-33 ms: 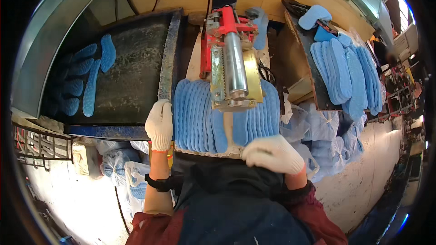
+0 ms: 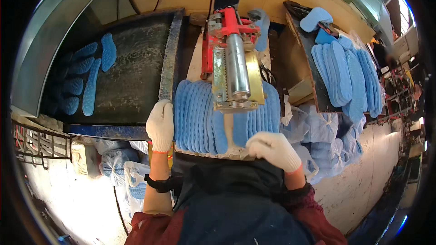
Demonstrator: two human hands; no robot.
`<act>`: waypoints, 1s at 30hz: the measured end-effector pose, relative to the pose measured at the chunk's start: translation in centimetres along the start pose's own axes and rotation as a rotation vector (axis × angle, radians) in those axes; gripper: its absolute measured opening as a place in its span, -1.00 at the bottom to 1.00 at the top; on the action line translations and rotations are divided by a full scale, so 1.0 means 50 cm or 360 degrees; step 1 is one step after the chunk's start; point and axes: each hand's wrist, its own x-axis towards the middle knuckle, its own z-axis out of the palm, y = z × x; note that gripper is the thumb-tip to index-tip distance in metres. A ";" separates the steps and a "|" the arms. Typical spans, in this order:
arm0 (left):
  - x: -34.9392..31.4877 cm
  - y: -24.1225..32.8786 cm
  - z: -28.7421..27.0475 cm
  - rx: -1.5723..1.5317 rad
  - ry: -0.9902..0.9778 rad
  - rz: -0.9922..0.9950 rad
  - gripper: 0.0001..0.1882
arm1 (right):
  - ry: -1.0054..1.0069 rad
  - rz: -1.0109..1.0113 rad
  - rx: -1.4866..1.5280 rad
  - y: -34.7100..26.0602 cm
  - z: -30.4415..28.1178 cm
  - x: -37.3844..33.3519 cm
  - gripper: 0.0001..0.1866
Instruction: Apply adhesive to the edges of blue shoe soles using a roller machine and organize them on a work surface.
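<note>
Fingers of the right hand are bent inward, drawn in slightly since a moment ago, with nothing visible between them, near the table. Fingers of the left hand curl beside the dark tray; their grip I cannot tell. Blue insoles fill mid-frame below the red machine, unmoved, so only the right hand has shifted.
</note>
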 end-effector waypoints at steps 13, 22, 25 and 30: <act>-0.006 0.003 -0.015 0.0151 0.0192 0.0272 -0.85 | 0.1107 -0.0129 -0.1729 0.215 0.104 0.236 -0.38; 0.000 0.001 -0.012 0.0253 0.0096 0.0300 -0.87 | 0.1188 -0.0509 -0.2064 0.254 0.081 0.237 -0.63; 0.002 0.009 -0.010 0.0328 0.0077 0.0269 -0.86 | 0.1057 -0.0210 -0.1901 0.272 0.074 0.242 -0.74; -0.002 0.014 -0.009 0.0225 0.0154 0.0308 -0.82 | 0.1128 -0.0112 -0.1234 0.298 0.055 0.243 -0.66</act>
